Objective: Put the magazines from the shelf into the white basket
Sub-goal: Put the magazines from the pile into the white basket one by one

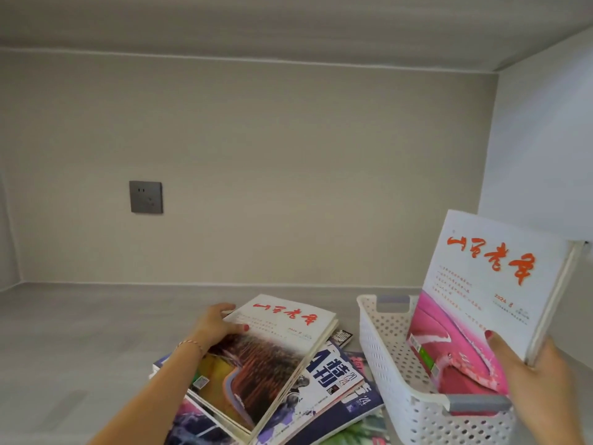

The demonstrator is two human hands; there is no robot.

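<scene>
Loose magazine pile (324,390) lay on the shelf (80,332), white perforated basket (394,364) just beside, my right hand (529,380) gripped a pink-and-white magazine (481,290) upright inside it, left hand (218,326) clasped the pile's top magazine (266,354).

The left hand (218,326) grips the far left corner of the top magazine (266,358) on a pile (324,393) lying on the shelf (80,342). Right of this hand stands the basket (394,364). The right hand (529,377), beyond the basket's right side, holds a magazine (481,297) upright, its lower end inside.
</scene>
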